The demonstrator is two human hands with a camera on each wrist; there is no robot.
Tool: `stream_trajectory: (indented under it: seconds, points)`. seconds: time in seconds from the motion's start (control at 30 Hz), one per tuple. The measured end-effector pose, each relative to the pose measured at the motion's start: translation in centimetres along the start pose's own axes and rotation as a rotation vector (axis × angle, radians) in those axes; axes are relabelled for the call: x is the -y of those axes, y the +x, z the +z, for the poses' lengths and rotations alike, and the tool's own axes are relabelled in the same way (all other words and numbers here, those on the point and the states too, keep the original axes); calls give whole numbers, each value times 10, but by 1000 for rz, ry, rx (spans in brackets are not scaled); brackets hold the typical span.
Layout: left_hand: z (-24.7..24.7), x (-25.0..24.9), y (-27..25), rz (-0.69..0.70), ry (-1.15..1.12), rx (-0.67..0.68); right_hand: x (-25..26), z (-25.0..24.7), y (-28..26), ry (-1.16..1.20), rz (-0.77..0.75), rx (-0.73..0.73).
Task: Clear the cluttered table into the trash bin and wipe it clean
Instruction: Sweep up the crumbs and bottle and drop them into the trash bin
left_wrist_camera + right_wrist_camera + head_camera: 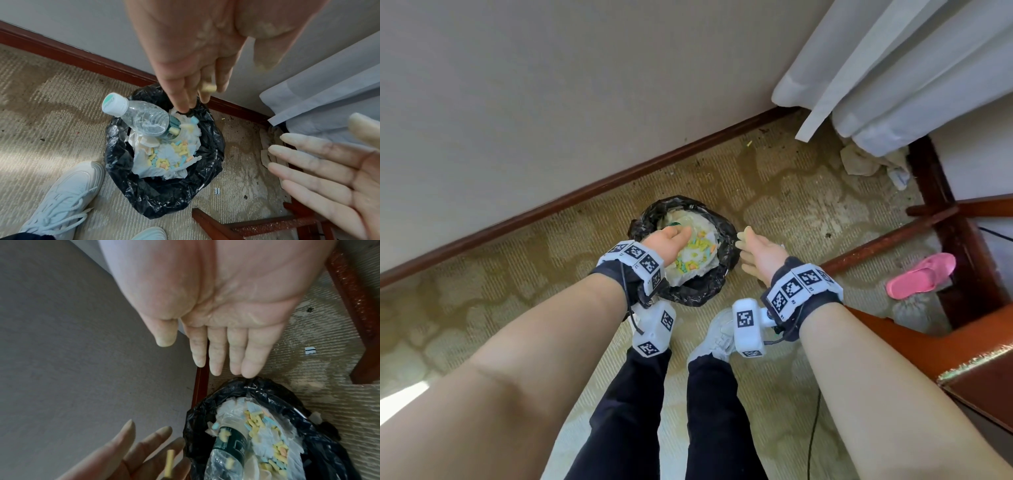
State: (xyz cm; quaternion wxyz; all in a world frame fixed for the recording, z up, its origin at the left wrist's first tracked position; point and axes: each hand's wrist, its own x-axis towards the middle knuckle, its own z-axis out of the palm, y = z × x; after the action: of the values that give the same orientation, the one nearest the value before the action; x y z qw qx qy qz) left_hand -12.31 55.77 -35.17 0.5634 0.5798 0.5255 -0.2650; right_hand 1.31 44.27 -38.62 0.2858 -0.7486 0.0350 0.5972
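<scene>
Both hands hang spread, palms empty, over the bin [690,253]: the left hand [671,240] above its mouth, the right hand [760,251] just beside its rim. A yellow bit [208,88] falls from the left fingers [180,97]; powder clinging to both palms could scatter onto the carpet [517,301] beside the bin. The bottle [144,118] lies slanted in the bin, cap [114,104] poking up past the rim toward the wall.

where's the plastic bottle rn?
In the left wrist view, the plastic bottle sits in the trash bin, cap end sticking out, leaning over tissue and coloured bits, below the left hand.
</scene>
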Motion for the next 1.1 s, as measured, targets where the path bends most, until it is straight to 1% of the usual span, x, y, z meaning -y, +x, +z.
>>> stream_trajectory:
  seconds: [0.17,0.3,0.37,0.47,0.57,0.67,0.77,0.83,0.97,1.1]
  points:
    - [-1,-10,-17,37,4,-13,13,-6,-14,-112,-88,3]
    - [-9,-24,-44,103,-27,-90,31,-14,-43,-238,-166,-10]
    - [-15,-36,-67,171,-26,-146,47,-20,-73,-283,-218,-8]
    - [-28,-62,-115,320,-24,-232,72,-31,-124,-330,-339,-31]
    - [-40,-90,-171,457,48,-286,97,-39,-187,-321,-449,-82]
    - [-49,-112,-225,609,156,-324,114,-48,-247,-316,-550,-181]
    - [-56,-129,-272,801,260,-346,121,-56,-312,-337,-590,-279]
    - [-57,-136,-303,907,326,-349,117,-59,-353,-403,-613,-344]
    - [-46,-147,-356,1044,458,-338,97,-66,-425,-512,-668,-500]
    - [-15,-170,-393,1161,603,-277,69,-86,-483,-495,-643,-649]
